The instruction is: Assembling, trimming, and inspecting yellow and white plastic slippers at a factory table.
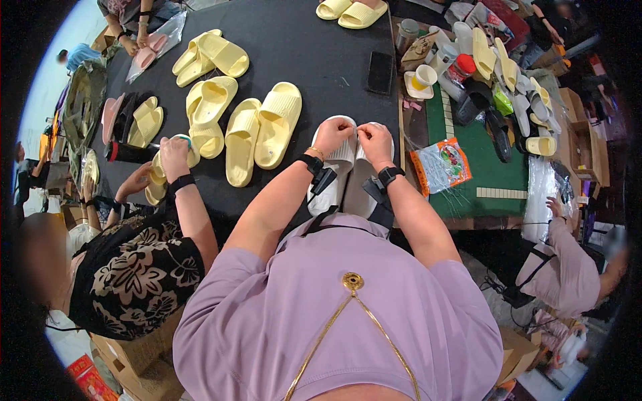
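A pair of white slippers lies side by side at the near edge of the black table (321, 73). The left slipper (326, 195) and the right slipper (360, 195) point away from me. Over their toe ends, my left hand (334, 139) and my right hand (376, 142) come almost together. Both hands are closed, thumbs and fingertips pinched. Whatever lies between the fingertips is too small to make out. Just left of my hands is a pair of pale yellow slippers, one upright (278, 123) and the other next to it (242, 144).
More yellow slippers (214, 100) lie further left. A black phone (380, 72) rests at the table's right side. On the green board (468, 160) are an orange-and-clear packet (441, 166), cups and loose slippers. A co-worker's hand (175, 157) handles yellow slippers close on the left.
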`<action>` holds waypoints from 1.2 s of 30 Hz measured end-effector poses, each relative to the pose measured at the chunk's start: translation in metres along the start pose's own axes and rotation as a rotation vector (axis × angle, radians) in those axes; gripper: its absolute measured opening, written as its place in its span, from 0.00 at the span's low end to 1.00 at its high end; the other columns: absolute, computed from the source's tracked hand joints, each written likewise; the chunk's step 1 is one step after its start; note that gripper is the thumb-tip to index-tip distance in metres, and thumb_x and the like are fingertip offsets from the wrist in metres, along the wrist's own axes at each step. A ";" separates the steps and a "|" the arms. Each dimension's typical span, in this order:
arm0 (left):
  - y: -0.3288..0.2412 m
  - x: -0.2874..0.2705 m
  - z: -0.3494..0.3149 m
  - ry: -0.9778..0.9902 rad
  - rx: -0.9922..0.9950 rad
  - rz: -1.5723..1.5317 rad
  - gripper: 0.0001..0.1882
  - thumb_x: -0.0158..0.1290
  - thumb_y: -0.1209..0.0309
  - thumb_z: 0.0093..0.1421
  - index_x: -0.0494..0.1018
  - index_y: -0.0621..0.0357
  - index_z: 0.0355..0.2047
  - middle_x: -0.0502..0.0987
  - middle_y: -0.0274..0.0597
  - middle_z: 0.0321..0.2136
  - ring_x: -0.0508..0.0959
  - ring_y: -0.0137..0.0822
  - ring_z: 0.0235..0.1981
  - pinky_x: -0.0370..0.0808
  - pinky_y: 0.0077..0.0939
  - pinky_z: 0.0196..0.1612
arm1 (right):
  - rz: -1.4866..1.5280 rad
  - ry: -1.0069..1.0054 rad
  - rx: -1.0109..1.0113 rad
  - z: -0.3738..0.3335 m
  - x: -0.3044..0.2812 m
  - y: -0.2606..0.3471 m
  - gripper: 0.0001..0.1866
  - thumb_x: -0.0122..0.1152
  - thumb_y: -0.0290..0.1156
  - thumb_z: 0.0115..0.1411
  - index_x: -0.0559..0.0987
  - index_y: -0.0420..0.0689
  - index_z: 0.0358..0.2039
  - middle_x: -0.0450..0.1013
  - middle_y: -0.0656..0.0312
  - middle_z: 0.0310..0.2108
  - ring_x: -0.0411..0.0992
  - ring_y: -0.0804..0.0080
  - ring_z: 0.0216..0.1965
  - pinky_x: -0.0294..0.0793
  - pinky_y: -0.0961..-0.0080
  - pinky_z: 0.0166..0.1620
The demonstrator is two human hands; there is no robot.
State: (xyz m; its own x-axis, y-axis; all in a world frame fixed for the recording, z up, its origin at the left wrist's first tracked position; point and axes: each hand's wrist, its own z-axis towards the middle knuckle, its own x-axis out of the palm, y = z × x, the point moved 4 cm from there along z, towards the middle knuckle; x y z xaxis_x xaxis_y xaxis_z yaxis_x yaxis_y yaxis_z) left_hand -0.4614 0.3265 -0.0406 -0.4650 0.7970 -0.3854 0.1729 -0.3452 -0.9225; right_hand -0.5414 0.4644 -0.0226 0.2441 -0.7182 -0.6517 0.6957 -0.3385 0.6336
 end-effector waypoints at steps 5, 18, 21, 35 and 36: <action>-0.012 0.000 -0.004 0.065 -0.008 0.075 0.12 0.58 0.65 0.52 0.81 0.61 0.32 0.82 0.47 0.30 0.81 0.38 0.31 0.76 0.30 0.38 | 0.006 0.001 0.008 -0.002 -0.001 -0.005 0.05 0.60 0.30 0.52 0.81 0.44 0.26 0.77 0.58 0.27 0.72 0.56 0.32 0.71 0.62 0.40; 0.000 0.010 -0.004 0.047 0.018 0.148 0.10 0.60 0.66 0.50 0.82 0.60 0.29 0.81 0.46 0.25 0.81 0.38 0.26 0.76 0.29 0.33 | -0.130 -0.005 -0.112 -0.005 -0.001 0.002 0.04 0.62 0.31 0.50 0.82 0.46 0.24 0.77 0.60 0.27 0.72 0.58 0.34 0.69 0.61 0.39; -0.010 0.007 -0.006 0.006 0.077 0.204 0.10 0.59 0.67 0.51 0.82 0.60 0.29 0.81 0.47 0.25 0.81 0.40 0.25 0.76 0.29 0.34 | -0.150 0.008 -0.104 -0.004 -0.002 0.004 0.04 0.62 0.31 0.51 0.82 0.47 0.24 0.77 0.62 0.28 0.72 0.59 0.36 0.68 0.61 0.41; 0.063 -0.161 -0.088 -0.971 -0.128 0.567 0.21 0.63 0.68 0.48 0.72 0.63 0.41 0.74 0.52 0.40 0.71 0.52 0.46 0.66 0.44 0.50 | -0.033 0.651 0.311 -0.080 -0.032 0.056 0.26 0.57 0.52 0.57 0.77 0.38 0.24 0.75 0.48 0.25 0.74 0.48 0.29 0.72 0.56 0.34; 0.079 -0.173 -0.086 -0.877 -0.310 0.567 0.25 0.64 0.64 0.47 0.71 0.62 0.43 0.73 0.53 0.41 0.69 0.53 0.49 0.65 0.45 0.52 | -0.012 0.659 0.355 -0.082 -0.028 0.053 0.29 0.57 0.56 0.55 0.78 0.36 0.26 0.76 0.45 0.27 0.75 0.46 0.30 0.72 0.55 0.35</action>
State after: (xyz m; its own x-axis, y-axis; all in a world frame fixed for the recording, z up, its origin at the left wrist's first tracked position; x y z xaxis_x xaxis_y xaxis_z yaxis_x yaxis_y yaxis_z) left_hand -0.2922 0.2041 -0.0482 -0.6850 -0.1118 -0.7199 0.7119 -0.3130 -0.6287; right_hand -0.4556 0.5161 -0.0051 0.6699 -0.2374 -0.7035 0.4681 -0.6004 0.6484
